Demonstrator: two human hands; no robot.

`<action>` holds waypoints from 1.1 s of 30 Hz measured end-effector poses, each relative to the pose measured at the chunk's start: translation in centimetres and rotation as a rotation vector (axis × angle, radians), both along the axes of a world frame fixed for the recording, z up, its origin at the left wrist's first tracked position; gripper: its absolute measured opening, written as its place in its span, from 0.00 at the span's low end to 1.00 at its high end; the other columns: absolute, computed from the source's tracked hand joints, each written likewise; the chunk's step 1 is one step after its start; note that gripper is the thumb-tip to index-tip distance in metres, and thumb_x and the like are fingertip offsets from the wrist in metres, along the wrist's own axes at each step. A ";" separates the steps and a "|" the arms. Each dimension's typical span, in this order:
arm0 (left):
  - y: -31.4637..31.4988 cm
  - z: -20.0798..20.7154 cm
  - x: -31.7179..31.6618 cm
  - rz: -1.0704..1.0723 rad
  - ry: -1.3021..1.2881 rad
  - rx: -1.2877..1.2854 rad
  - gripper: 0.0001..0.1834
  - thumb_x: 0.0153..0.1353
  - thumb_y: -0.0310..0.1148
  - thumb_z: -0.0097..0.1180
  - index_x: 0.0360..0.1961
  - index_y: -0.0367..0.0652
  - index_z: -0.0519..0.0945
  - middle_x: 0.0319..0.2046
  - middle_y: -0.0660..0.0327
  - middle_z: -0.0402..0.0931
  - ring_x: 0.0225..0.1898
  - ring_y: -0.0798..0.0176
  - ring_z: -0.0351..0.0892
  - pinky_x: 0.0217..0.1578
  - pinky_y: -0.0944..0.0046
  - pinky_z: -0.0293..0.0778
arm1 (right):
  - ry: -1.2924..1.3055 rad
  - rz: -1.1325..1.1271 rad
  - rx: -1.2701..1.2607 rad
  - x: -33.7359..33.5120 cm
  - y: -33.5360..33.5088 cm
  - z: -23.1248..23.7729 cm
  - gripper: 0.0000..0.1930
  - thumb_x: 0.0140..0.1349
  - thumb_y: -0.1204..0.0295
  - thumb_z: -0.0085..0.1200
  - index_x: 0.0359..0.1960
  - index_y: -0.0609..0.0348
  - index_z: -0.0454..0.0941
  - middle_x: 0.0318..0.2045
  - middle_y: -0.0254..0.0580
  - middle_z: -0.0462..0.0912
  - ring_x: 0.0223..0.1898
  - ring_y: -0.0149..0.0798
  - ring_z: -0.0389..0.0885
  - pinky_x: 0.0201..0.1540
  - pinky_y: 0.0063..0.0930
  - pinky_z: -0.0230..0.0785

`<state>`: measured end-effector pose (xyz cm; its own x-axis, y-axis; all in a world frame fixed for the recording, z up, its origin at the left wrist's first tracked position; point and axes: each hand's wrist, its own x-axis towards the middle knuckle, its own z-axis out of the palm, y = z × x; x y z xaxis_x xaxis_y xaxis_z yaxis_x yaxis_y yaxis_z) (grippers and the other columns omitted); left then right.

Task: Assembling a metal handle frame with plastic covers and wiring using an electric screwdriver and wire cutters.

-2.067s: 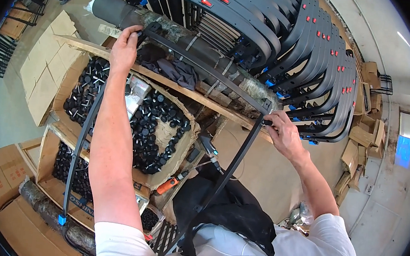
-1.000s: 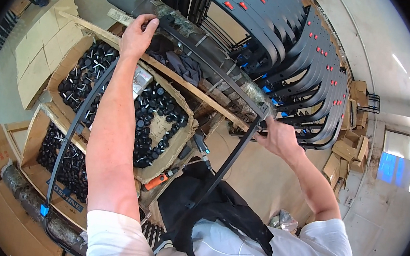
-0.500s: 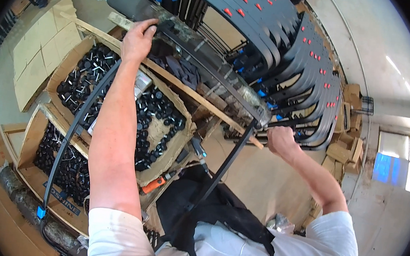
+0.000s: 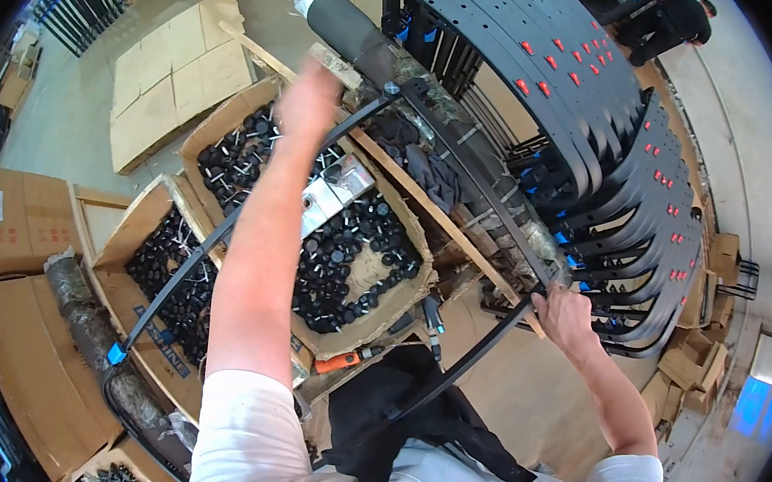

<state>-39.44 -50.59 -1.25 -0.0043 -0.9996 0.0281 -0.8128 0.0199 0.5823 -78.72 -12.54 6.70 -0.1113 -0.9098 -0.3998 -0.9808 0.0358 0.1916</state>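
Left hand [image 4: 311, 104] — motion-blurred, so I cannot tell whether this grip is wide, narrow or holding something. It hovers over the far edge of the cardboard box [image 4: 367, 274], left of the near end of the padded grey roll's far tip. Black metal frame [image 4: 492, 203]: spans between the two grips, one far corner to the right of the left grip, the other at the right hand [image 4: 566, 316]. Right grip: fingers curled and touching that corner; anything pinched between them is hidden.

Round knob [image 4: 391, 88] sits at the corner nearest the left grip, apart from the fingers. Below and right of the left grip: white carton [image 4: 323, 202] among black-headed bolts [image 4: 329, 305] in the box. Blue clip [image 4: 118, 354] on the frame's side bar, well below the left grip. Dark cloth [image 4: 430, 173] and wooden slat [image 4: 444, 215] lie between the grips. Orange-bodied tool [image 4: 335, 363] — lower left of the right grip. Stacked dark frames [image 4: 563, 91] stand beyond the right grip.
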 end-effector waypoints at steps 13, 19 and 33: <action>0.3 0.5 0.5 -0.067 -0.166 -0.196 0.28 0.66 0.51 0.64 0.57 0.41 0.79 0.46 0.49 0.86 0.46 0.44 0.87 0.49 0.46 0.80 | -0.007 -0.006 -0.027 0.0 0.1 -0.4 0.21 0.74 0.55 0.53 0.34 0.65 0.80 0.23 0.57 0.85 0.27 0.57 0.88 0.31 0.48 0.80; 3.0 3.3 -2.1 0.050 -0.026 -0.073 0.28 0.70 0.53 0.58 0.56 0.38 0.81 0.47 0.43 0.86 0.52 0.42 0.85 0.53 0.43 0.80 | 0.028 -0.024 -0.040 -0.6 0.3 -0.2 0.22 0.73 0.55 0.53 0.32 0.64 0.81 0.23 0.57 0.85 0.26 0.56 0.88 0.31 0.48 0.80; 9.7 5.3 1.0 -0.137 0.142 -0.479 0.23 0.65 0.27 0.60 0.62 0.39 0.75 0.51 0.47 0.82 0.55 0.41 0.79 0.57 0.46 0.74 | 0.107 0.382 0.036 5.7 -13.0 1.1 0.07 0.63 0.68 0.58 0.33 0.55 0.86 0.32 0.48 0.87 0.38 0.51 0.89 0.39 0.42 0.82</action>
